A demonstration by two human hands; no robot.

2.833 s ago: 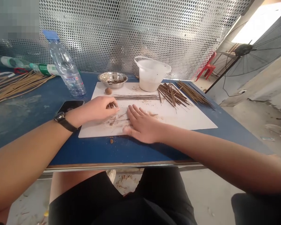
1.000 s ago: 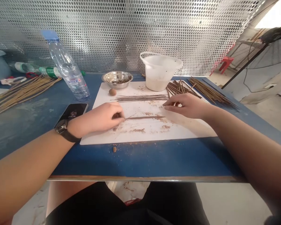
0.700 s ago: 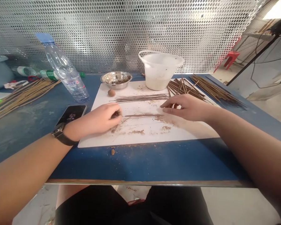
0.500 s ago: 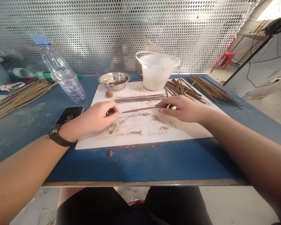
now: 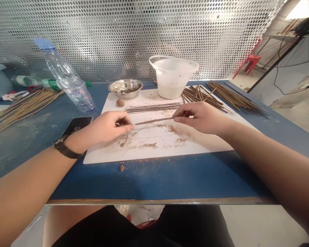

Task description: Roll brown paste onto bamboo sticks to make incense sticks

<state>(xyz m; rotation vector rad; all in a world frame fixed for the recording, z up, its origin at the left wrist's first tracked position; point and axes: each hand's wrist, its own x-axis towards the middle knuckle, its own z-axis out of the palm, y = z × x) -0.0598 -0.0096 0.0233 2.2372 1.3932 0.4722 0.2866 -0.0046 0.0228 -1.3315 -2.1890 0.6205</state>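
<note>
A brown dough-coated incense stick (image 5: pixel 154 121) spans the gap between my two hands over a white board (image 5: pixel 211 145). My left hand (image 5: pixel 113 126) pinches its left end between thumb and fingers. Its right end is pinched by my right hand (image 5: pixel 195 117). Brown crumbs and smears (image 5: pixel 150 145) lie on the board below the stick. Behind it, a row of thin dark sticks (image 5: pixel 154 107) lies on the board. A brown dough ball (image 5: pixel 120 103) sits beyond my left hand. Thicker brown sticks (image 5: pixel 202 93) are heaped behind my right hand.
A steel bowl (image 5: pixel 126 87) and a white bucket (image 5: pixel 173 77) stand at the back. On the left are a tilted plastic bottle (image 5: pixel 72 82), a phone (image 5: pixel 77 126) and long tan sticks (image 5: pixel 23 108). Another stick bundle (image 5: pixel 234 97) lies right. A perforated metal panel (image 5: pixel 118 37) rises behind.
My left hand has shifted slightly right along the stick, and its thumb and fingers are closer together. My right hand has hardly moved. Both still hold the stick.
</note>
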